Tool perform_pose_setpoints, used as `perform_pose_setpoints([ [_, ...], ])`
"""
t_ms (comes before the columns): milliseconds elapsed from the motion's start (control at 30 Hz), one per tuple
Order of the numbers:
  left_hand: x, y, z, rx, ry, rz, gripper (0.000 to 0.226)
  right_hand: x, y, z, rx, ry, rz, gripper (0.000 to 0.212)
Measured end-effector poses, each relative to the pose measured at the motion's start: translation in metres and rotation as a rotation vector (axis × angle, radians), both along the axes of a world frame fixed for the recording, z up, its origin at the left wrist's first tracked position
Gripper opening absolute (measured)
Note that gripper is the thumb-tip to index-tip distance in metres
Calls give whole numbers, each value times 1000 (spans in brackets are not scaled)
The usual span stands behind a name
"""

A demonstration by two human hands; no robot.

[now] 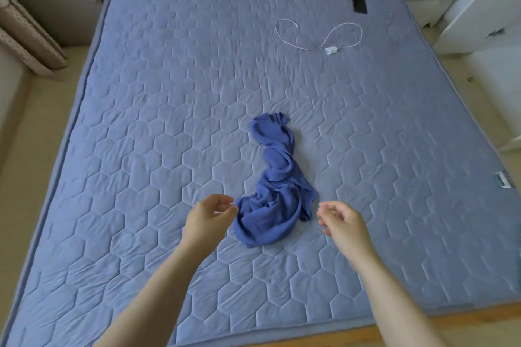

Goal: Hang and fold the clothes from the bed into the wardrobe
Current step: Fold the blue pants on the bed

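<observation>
Quilted bed (141,121) holds blue garment (277,186), phone (360,3), charger (329,50); left hand (210,217) and right hand (342,222) relaxed, empty

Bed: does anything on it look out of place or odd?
The blue garment lies twisted and crumpled mid-bed, unfolded. A black phone and a white charger lie toward the far right; they are not clothes.

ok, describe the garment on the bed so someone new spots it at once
The bed with its quilted blue-grey cover fills the view. Near its middle, its near end between the left hand and right hand, lies a twisted blue garment. It is the only loose cloth, deeper blue than the cover; the phone and white charger lie farther off.
</observation>
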State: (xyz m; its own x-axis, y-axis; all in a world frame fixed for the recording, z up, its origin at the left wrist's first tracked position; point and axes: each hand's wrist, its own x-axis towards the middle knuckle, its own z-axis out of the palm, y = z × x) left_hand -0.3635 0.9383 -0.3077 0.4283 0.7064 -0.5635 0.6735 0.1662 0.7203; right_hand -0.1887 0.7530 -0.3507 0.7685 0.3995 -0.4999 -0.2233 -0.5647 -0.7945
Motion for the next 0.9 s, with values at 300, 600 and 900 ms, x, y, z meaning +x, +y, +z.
perform_pose_setpoints([
  [300, 15, 25, -137, -20, 215, -116, 27, 22, 24, -138, -254, 116, 10, 11],
  [600, 41, 52, -217, 0, 247, -225, 27, 39, 63, -235, -258, 297, -220, 44],
  [900, 57, 60, -251, -8, 237, -253, 25, 15, 86, -244, -63, 427, -366, 30],
])
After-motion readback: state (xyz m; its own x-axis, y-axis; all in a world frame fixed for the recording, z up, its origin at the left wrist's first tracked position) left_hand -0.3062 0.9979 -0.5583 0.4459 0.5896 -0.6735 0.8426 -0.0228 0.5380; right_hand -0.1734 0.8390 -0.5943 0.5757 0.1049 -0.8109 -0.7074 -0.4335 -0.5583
